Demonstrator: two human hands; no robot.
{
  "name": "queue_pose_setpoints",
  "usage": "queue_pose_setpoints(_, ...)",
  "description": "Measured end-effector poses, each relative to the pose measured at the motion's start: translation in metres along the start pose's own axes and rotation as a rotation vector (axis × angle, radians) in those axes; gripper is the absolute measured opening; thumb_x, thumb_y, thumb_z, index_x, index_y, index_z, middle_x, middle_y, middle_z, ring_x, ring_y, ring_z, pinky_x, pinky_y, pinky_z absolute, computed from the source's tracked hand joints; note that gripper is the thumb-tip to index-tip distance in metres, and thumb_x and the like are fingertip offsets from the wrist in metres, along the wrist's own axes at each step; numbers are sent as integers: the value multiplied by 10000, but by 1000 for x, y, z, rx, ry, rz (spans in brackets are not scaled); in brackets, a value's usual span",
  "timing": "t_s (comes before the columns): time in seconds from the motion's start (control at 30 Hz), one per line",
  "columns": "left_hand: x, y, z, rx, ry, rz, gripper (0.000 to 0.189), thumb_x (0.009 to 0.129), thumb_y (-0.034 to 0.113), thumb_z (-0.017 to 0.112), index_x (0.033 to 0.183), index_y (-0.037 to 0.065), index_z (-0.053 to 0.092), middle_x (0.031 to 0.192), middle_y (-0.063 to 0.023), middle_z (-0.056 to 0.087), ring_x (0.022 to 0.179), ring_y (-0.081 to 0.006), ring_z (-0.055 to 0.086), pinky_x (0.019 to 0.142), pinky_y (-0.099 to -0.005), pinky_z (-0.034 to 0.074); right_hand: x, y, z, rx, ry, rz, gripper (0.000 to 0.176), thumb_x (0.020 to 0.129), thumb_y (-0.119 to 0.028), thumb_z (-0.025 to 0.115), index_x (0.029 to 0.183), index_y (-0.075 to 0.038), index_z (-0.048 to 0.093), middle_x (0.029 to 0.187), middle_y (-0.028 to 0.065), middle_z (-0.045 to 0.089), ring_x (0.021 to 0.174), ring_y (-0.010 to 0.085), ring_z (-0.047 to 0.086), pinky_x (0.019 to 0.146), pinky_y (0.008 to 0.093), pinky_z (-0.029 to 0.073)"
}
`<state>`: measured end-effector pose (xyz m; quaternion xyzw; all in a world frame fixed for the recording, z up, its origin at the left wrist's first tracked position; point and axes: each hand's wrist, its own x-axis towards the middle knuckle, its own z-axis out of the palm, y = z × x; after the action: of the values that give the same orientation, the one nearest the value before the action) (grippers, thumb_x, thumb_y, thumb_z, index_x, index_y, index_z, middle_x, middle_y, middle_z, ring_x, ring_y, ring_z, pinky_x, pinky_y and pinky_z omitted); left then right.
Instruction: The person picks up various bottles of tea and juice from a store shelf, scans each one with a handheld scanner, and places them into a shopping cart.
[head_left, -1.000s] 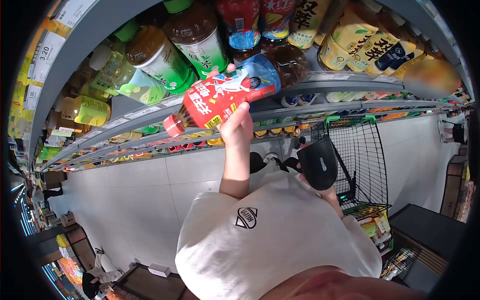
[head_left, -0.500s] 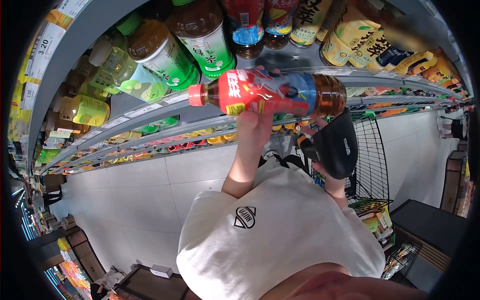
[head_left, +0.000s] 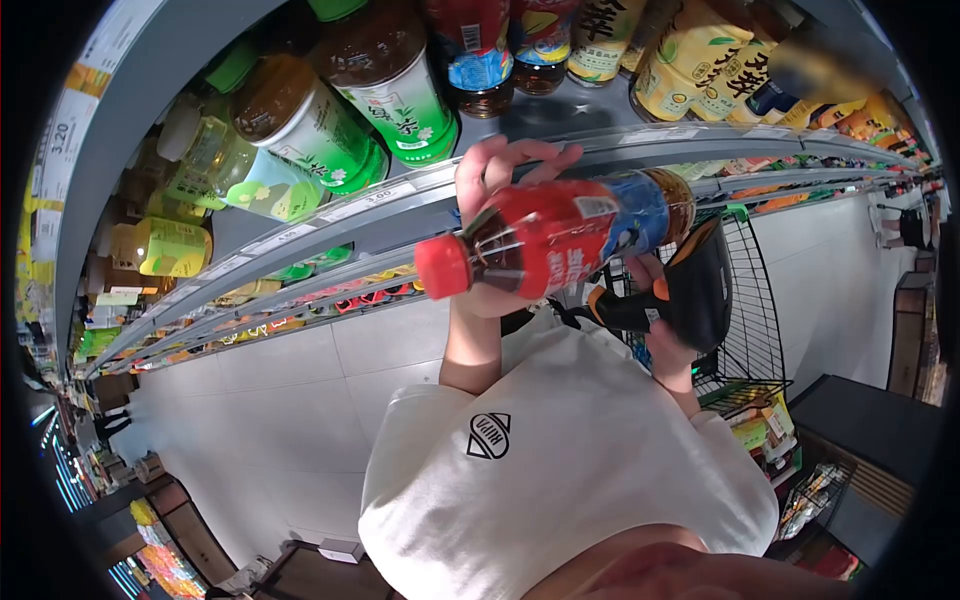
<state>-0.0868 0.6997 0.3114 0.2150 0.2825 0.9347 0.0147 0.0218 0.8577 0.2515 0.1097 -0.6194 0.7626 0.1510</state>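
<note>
My left hand (head_left: pixel 482 175) holds a bottle of iced tea (head_left: pixel 565 235) with a red cap and a red and blue label. The bottle lies tilted on its side, cap lower left and base upper right. My fingers rise spread behind it, and the palm is partly hidden underneath. On the right, my right hand (head_left: pixel 670 345) is wrapped round a black handheld barcode scanner (head_left: pixel 695 295) with orange trim. The scanner's head is close to the bottle's base.
Green-labelled tea bottles (head_left: pixel 405 110), red-labelled bottles (head_left: pixel 480 60) and yellow-labelled bottles (head_left: pixel 690 70) stand on the shelf ahead. Price tags line the shelf edge (head_left: pixel 370 198). A black wire cart (head_left: pixel 745 310) holding packaged goods stands at my right. Tiled floor (head_left: pixel 280 400) lies on the left.
The bottle has rolled in my left hand, showing another side of its label, and its cap has dipped. My left fingers have spread out above it. The scanner has turned slightly.
</note>
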Motion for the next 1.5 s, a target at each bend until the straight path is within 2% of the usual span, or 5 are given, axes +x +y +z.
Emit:
queue_pose_setpoints(0.1,-3,3,-2,309,-116,9,1155,419,227,845,1275,77,85,1139,-177,364,1096,-337,419,865,-424,409,-14,20,-5,83,145,0,581,745,-243,614,1211,-19,350,1231,170,362,1149,328,364,958,459,301)
queue_pose_setpoints(0.4,-16,5,10,160,-39,-273,695,704,397,624,1203,69,268,1247,-253,320,1100,-314,428,868,-413,423,-16,0,-17,-938,46,-307,605,732,-195,638,1238,-39,346,1213,105,405,1078,206,425,937,350,306)
queue_pose_setpoints(0.77,-19,-34,-4,117,129,23,428,726,290,568,1084,135,394,1214,-196,355,1116,-313,387,875,-450,411,18,-39,23,44,210,268,573,755,-215,608,1236,-22,363,1204,131,422,1053,206,439,931,347,315)
queue_pose_setpoints(0.93,-20,-33,-14,284,76,174,486,659,263,665,1022,122,374,1168,-187,355,1095,-332,391,864,-447,428,-30,-23,-15,-115,-241,541,655,664,-246,686,1193,-9,382,1066,99,519,904,167,537,782,259,420)
queue_pose_setpoints(1.5,-18,-58,-8,265,-204,173,448,624,259,690,950,126,413,1094,-177,401,1065,-457,395,905,-544,341,-40,-21,-13,302,55,489,637,618,-170,698,1146,31,405,1062,119,515,937,188,521,805,283,395)
